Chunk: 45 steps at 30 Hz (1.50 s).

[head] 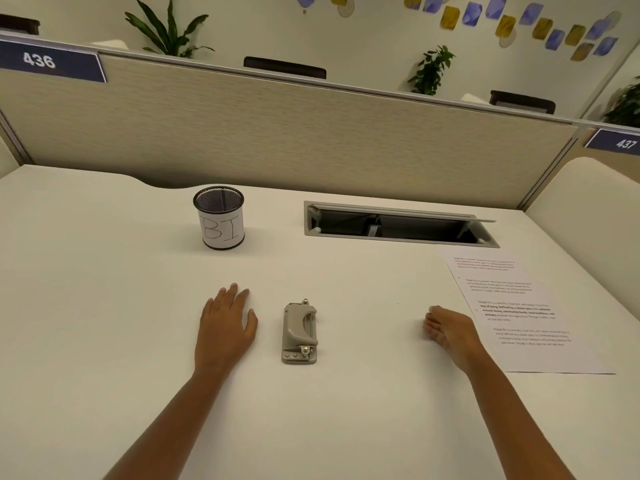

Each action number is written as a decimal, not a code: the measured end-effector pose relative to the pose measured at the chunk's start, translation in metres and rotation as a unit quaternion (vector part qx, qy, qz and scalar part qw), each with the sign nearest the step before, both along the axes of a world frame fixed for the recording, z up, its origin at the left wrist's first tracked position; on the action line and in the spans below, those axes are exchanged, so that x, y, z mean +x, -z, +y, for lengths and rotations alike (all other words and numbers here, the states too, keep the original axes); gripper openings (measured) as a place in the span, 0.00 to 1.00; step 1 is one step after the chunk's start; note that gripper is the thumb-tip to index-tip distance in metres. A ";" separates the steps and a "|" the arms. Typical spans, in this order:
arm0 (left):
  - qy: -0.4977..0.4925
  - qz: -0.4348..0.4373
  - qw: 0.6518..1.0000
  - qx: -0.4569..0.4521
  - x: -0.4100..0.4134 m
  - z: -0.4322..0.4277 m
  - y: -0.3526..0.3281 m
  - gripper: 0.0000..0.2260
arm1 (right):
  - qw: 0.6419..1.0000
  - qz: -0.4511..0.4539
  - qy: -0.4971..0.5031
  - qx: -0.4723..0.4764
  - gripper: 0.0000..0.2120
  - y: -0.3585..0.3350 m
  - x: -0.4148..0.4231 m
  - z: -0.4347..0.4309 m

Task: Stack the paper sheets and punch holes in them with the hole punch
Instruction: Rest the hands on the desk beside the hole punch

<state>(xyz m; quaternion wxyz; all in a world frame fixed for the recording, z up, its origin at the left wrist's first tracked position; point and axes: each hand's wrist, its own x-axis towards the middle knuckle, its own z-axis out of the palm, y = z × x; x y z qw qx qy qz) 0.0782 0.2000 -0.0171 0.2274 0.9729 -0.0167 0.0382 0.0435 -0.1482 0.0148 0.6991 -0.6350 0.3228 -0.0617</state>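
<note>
A grey hole punch [300, 332] lies on the white desk [104, 289] between my two hands. Printed paper sheets [530, 306] lie fanned out at the right side of the desk, their text blocks stepped one below the other. My left hand [227, 323] rests flat on the desk just left of the punch, fingers apart, holding nothing. My right hand [450, 330] hovers right of the punch, beside the left edge of the paper, fingers loosely curled and holding nothing.
A black mesh pen cup [219, 218] with a white label stands at the back left of the desk. An open cable hatch [398, 225] is set into the desk behind the paper. A fabric partition [277, 133] closes the back.
</note>
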 end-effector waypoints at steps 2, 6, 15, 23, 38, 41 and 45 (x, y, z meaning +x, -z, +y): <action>0.000 0.000 1.000 0.000 0.000 0.000 0.001 0.27 | 0.998 -0.016 0.022 0.064 0.10 0.001 -0.005 -0.004; 0.000 0.000 1.000 0.000 0.001 0.000 0.001 0.28 | 0.991 -0.042 0.009 0.128 0.09 -0.001 -0.005 0.003; 0.002 0.001 1.000 0.002 0.001 0.001 0.002 0.27 | 0.963 -0.082 -0.166 0.198 0.11 -0.052 0.050 0.106; 0.014 -0.013 1.000 0.008 0.003 0.003 0.005 0.24 | 0.951 -0.116 -0.282 0.042 0.05 -0.108 0.140 0.233; 0.015 -0.038 0.999 0.000 0.007 0.002 0.012 0.20 | 0.912 -0.146 -0.297 -0.245 0.11 -0.089 0.225 0.284; 0.016 -0.042 0.999 -0.005 0.008 0.002 0.012 0.20 | 0.911 -0.162 -0.272 -0.263 0.08 -0.086 0.225 0.284; 0.018 -0.039 0.999 -0.010 0.007 0.003 0.012 0.20 | 0.932 -0.166 -0.232 -0.225 0.08 -0.083 0.215 0.271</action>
